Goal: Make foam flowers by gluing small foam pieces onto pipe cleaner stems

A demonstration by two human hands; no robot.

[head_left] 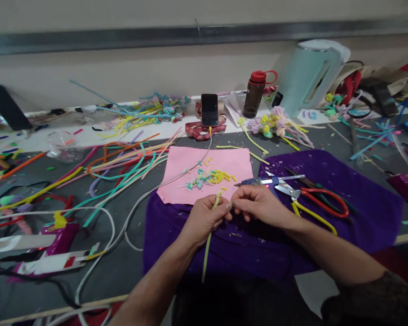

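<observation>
Left hand [204, 217] closed around a yellow pipe cleaner [208, 244], upper end sticking up past the fingers, long tail hanging down over the purple cloth [360, 213] toward the tabletop [129, 267] edge. Right hand [258, 206] pinched shut at the tip, thumb and forefinger meeting just beside the left fingers; whatever small bit it grips is too small to tell. To work this well, I judge: keep both pinches close together, twist tight, let the tail hang free. Cut pieces [209, 177] sit on pink paper [207, 165] just ahead; scissors [313, 199] right. No readable labels or brands; phone [210, 110] screen dark
</observation>
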